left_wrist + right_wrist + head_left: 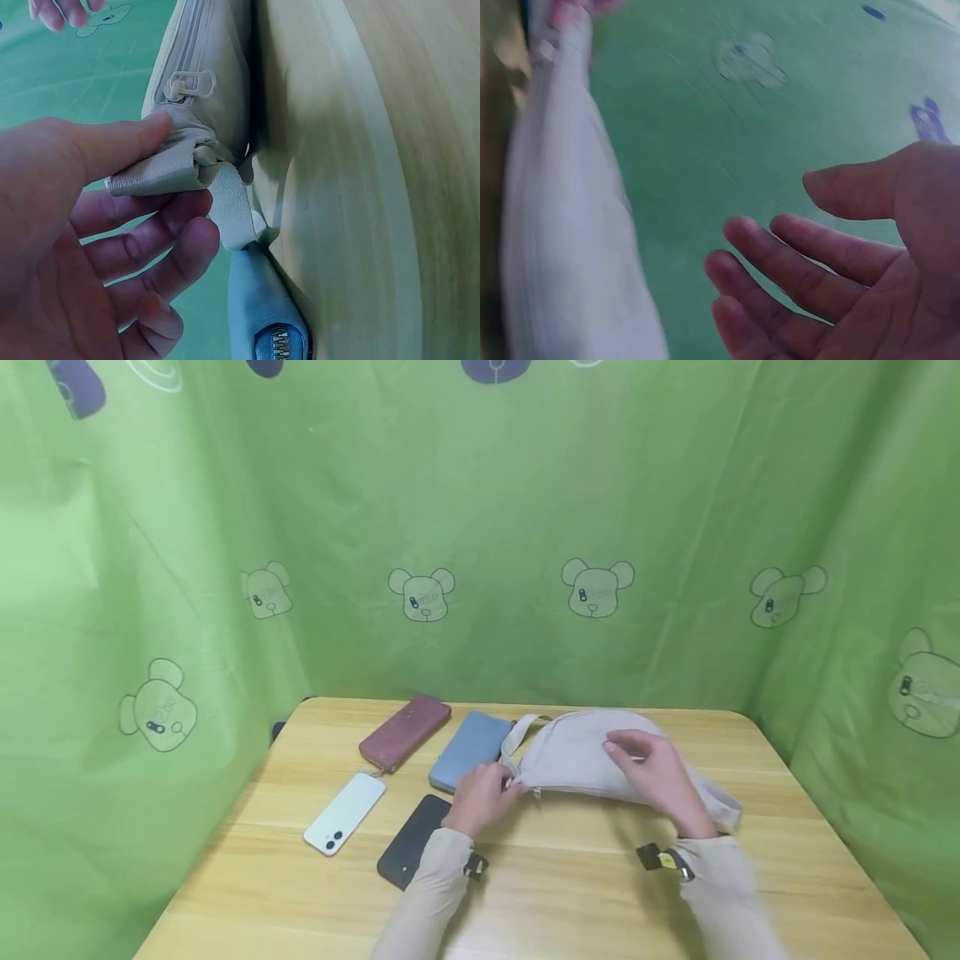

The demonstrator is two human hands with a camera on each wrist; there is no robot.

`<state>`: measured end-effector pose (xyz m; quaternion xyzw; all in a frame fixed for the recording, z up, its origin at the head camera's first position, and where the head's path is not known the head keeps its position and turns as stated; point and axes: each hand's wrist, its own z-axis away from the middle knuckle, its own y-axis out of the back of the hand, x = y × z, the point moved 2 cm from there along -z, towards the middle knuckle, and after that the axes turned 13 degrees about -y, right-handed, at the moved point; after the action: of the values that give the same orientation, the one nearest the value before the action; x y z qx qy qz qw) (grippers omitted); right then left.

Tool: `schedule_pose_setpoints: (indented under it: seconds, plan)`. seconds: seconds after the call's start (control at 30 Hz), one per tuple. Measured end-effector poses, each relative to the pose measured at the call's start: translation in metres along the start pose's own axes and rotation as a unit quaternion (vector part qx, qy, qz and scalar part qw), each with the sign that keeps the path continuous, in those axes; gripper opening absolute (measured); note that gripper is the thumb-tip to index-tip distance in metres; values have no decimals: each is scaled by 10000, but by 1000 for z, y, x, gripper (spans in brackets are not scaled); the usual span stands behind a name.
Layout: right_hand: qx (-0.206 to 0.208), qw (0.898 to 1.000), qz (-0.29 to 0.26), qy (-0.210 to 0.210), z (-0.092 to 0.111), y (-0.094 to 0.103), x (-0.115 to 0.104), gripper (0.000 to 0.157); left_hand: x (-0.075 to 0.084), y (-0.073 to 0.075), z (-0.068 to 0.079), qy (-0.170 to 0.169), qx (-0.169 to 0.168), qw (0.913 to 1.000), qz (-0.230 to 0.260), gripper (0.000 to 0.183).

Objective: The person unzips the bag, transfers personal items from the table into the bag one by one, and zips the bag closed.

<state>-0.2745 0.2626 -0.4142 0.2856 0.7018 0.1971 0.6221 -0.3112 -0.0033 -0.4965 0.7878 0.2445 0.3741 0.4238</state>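
A pale beige belt bag [581, 752] lies on the wooden table, its zip along the edge facing me. My left hand [482, 797] pinches the fabric tab at the bag's left end between thumb and fingers. In the left wrist view that tab [161, 171] sits beside the zip pull [187, 86], and the zip looks closed there. My right hand [656, 772] hovers over the right part of the bag, fingers loosely bent and holding nothing. The right wrist view shows the right hand [840, 262] apart from the bag [570, 217].
Left of the bag lie a blue wallet [472, 750], touching or near its strap [517, 737], and a maroon wallet [405, 732]. A white phone [345, 814] and a black flat case [414, 839], partly behind my left forearm, lie nearer. Green curtain [510, 510] surrounds the table [570, 893].
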Motion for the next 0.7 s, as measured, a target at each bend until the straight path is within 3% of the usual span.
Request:
schedule_pose_setpoints:
  seconds: [0.2, 0.43, 0.7]
  plan:
    - [-641, 9979, 14, 109, -2, -41, 0, 32, -2, 1, 0, -7, 87, 10000, 1, 43]
    - [-1398, 9886, -221, -516, 0, -71, 13, 30, -1, -2, 1, 77, 168, 9998, -88, 44]
    - [-1979, 9713, -702, -1116, 6, -100, 27, 30, 0, -5, 0, 191, 202, 9996, 30, 30]
